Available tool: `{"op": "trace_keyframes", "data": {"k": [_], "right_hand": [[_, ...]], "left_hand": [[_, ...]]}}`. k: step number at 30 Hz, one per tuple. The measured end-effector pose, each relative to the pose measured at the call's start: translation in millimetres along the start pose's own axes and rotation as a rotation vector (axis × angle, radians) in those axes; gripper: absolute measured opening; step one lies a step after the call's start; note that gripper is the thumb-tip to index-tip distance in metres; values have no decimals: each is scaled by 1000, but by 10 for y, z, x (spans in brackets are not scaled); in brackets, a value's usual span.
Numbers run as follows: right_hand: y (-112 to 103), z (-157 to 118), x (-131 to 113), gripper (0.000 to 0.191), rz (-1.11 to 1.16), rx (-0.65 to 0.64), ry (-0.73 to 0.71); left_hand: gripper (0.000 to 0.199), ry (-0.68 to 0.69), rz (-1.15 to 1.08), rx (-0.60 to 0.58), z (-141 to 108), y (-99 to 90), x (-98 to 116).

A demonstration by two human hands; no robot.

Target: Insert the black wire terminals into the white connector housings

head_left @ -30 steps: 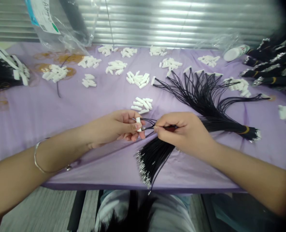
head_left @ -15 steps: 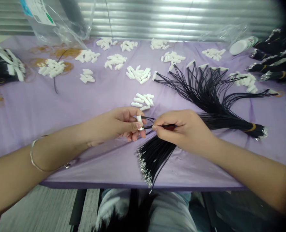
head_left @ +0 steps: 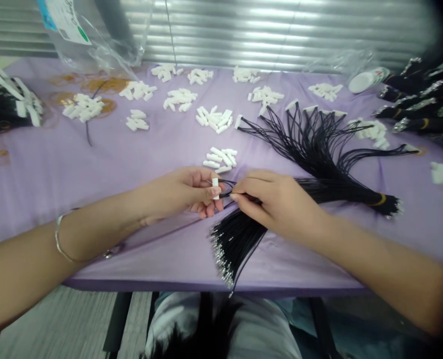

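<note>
Between the thumb and fingers of my left hand (head_left: pixel 201 192) is a small white connector housing (head_left: pixel 216 188), held upright. Black wires (head_left: pixel 227 182) run from its right side toward my right hand (head_left: pixel 268 197), which pinches a black wire close to the housing. Under my right hand lies a bundle of black wires (head_left: pixel 240 239), its silver crimped ends fanned toward the table's front edge. Farther right, a banded bundle of black wires (head_left: pixel 319 144) spreads out, several of its wires ending in white housings. A small pile of white housings (head_left: pixel 221 159) sits just beyond my left hand.
More piles of white housings (head_left: pixel 214 119) dot the purple tablecloth (head_left: pixel 161 149). Dark wire bundles with silver ends (head_left: pixel 427 94) lie at the far right beside a white round container (head_left: pixel 367 81). A clear plastic bag (head_left: pixel 102 40) stands at the back left near rubber bands (head_left: pixel 111 85).
My right hand has shifted slightly left, closer to the connector housing. The housing's visible face has turned a little in my left hand. The whole view has moved slightly.
</note>
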State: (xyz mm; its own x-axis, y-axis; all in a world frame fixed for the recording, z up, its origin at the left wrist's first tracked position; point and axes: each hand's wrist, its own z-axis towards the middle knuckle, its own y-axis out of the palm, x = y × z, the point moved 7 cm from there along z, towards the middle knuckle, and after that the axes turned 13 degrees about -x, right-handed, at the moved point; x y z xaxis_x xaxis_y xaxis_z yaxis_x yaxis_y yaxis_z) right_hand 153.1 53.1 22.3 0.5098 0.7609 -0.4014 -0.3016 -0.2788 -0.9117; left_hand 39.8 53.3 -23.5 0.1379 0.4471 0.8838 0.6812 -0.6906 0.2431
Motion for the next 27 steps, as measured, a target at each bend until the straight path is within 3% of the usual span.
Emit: {"op": "trace_keyframes", "data": {"k": [3,5,9,12,16,22,27], "right_hand": [[-215,-91,-134,18,-242,132,-123],[-204,-103,-184,16,-208,25,-236],[34,-85,-199,21,-121,-297,-375],[112,-53,-176,22,-93,-335,-366],[14,-18,-144,17,90,-199,-243],[8,-50,42,10,283,-32,161],[98,-23,88,10,323,-24,227]], "left_hand": [[8,22,-103,-1,3,-12,-16],[7,21,-146,15,1,-29,-31],[13,-2,-184,13,-9,-40,-53],[13,-21,-176,2,-14,-43,-59],[13,-27,-173,12,-11,-54,-56],[14,-27,-170,4,-2,-30,-49],[13,-11,-126,-29,4,-6,-40]]}}
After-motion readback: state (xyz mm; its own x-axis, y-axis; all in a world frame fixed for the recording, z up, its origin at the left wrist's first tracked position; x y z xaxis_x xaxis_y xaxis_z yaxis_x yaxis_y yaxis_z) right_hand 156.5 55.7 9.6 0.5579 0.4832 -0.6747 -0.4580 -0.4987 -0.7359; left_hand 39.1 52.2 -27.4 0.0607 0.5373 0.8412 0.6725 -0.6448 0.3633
